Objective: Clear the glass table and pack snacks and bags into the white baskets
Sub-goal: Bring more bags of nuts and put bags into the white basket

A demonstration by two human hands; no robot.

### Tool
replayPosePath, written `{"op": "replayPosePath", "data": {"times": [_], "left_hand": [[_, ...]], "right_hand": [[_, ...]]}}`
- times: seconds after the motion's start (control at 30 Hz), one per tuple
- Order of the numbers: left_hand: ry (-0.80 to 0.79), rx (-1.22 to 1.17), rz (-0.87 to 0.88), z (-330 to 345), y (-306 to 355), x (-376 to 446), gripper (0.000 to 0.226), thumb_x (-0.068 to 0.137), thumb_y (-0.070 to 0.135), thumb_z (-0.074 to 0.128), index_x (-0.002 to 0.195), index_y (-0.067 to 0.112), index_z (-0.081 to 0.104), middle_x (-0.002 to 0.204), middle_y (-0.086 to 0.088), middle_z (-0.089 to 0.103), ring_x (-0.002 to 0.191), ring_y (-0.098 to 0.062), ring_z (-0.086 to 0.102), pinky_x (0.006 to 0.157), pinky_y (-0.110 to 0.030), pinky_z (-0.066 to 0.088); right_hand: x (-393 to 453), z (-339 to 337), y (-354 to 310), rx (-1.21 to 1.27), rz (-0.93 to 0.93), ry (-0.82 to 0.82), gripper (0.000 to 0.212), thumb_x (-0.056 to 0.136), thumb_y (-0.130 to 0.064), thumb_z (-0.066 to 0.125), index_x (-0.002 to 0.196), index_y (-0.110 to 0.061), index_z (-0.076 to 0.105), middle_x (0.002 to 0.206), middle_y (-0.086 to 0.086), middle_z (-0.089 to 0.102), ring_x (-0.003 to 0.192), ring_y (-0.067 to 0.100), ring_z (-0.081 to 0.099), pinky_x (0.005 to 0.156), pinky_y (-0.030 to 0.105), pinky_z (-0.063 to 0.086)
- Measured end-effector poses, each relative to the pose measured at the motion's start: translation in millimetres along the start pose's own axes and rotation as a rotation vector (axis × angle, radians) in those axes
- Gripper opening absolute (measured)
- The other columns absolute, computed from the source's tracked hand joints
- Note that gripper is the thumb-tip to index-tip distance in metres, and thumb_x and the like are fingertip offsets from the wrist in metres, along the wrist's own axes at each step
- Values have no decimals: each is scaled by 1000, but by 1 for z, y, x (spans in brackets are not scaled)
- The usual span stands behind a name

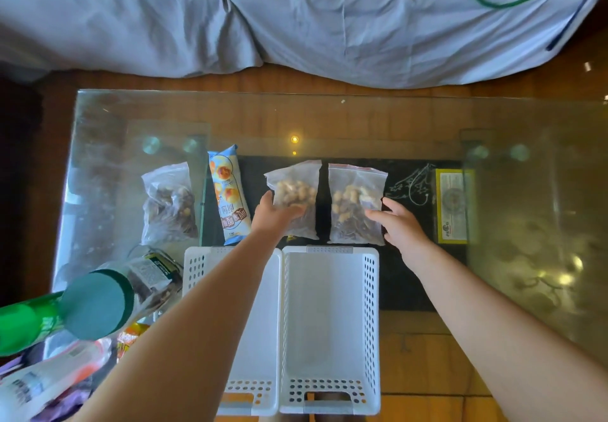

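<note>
Both hands on the snack bags, baskets waiting below.

We've got the left hand (274, 216) w/ fingers laid on the middle clear nut bag (296, 188), right hand (399, 224) touching the right clear nut bag (357, 202) at its edge. A third clear bag (169, 202) and a blue bread packet (228, 194) lie to the left on the glass table (329, 118). Two white baskets (330, 323) sit side by side near us, touching. Green-lidded jar (108, 300) at lower left, a yellow-edged card (452, 206) at right.
</note>
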State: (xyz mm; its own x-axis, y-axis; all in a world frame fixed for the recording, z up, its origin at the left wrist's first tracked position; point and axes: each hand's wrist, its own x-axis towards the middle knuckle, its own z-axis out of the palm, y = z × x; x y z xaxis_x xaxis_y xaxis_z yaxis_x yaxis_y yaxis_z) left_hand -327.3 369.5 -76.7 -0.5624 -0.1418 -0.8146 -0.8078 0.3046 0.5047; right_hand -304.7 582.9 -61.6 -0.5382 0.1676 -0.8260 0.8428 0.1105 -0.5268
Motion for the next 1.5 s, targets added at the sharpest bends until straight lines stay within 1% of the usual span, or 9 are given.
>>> {"op": "replayPosePath", "data": {"times": [0.07, 0.17, 0.37, 0.63, 0.77, 1.0, 1.2, 1.37, 1.5], "left_hand": [[13, -67, 20, -3, 5, -23, 72, 81, 20, 67, 143, 13, 30, 144, -8, 42, 127, -27, 44, 97, -32, 37], [10, -207, 17, -9, 13, -70, 66, 85, 15, 63, 142, 12, 31, 136, -10, 48, 115, -23, 50, 89, -31, 38], [-46, -366, -38, -30, -8, -186, 29, 92, 13, 52, 121, 11, 54, 86, -2, 64, 69, -12, 59, 61, -23, 42], [139, -538, -94, -61, -117, -328, 15, 93, 8, 47, 98, 14, 59, 63, -1, 52, 33, 1, 41, 38, -13, 28], [323, -662, -165, -70, -200, -395, 18, 94, 6, 47, 81, 14, 56, 58, -3, 40, 28, -1, 33, 33, -13, 23], [613, -993, -319, -43, -357, -500, 16, 94, 8, 48, 82, 12, 58, 54, -3, 38, 30, -5, 32, 33, -11, 20], [689, -1319, -494, 1, -455, -562, 13, 95, 14, 48, 84, 8, 51, 63, -5, 45, 49, -15, 32, 39, -16, 23], [735, -1560, -696, 0, -484, -582, 15, 94, 20, 52, 96, 6, 57, 86, -9, 59, 62, -15, 48, 55, -26, 38], [811, -1677, -728, -28, -500, -580, 24, 94, 22, 52, 112, 7, 59, 104, -11, 61, 88, -20, 57, 87, -34, 49]], "right_hand": [[-25, -6, -9, 6, -5, -6, 61, 86, -24, 62, 141, -18, 36, 138, 9, 46, 119, 22, 48, 92, 32, 37], [-72, -14, -19, -18, -21, -45, 55, 88, -21, 60, 138, -17, 39, 129, 9, 52, 105, 19, 52, 89, 33, 40], [-168, -18, -2, -145, 9, -116, 25, 90, -19, 56, 115, -17, 58, 106, 11, 67, 89, 21, 63, 70, 26, 48], [-250, 16, 31, -355, -6, -232, 12, 91, -15, 52, 98, -21, 60, 76, 4, 63, 53, 12, 46, 49, 20, 36], [-284, 50, 49, -418, -40, -328, 6, 90, -14, 55, 94, -16, 59, 66, 4, 54, 40, 7, 35, 33, 14, 26], [-362, 105, 115, -606, -82, -466, 8, 91, -10, 53, 98, -11, 56, 62, 7, 50, 29, 3, 35, 32, 11, 23], [-411, 132, 164, -770, -108, -486, 7, 92, -14, 53, 98, -13, 56, 71, 8, 61, 55, 17, 51, 48, 22, 42], [-425, 170, 182, -921, -144, -490, 14, 94, -18, 51, 106, -12, 55, 82, 8, 63, 68, 20, 57, 62, 27, 47], [-426, 222, 192, -1054, -177, -476, 16, 94, -20, 52, 108, -12, 55, 84, 8, 62, 74, 20, 59, 61, 27, 48]]}}
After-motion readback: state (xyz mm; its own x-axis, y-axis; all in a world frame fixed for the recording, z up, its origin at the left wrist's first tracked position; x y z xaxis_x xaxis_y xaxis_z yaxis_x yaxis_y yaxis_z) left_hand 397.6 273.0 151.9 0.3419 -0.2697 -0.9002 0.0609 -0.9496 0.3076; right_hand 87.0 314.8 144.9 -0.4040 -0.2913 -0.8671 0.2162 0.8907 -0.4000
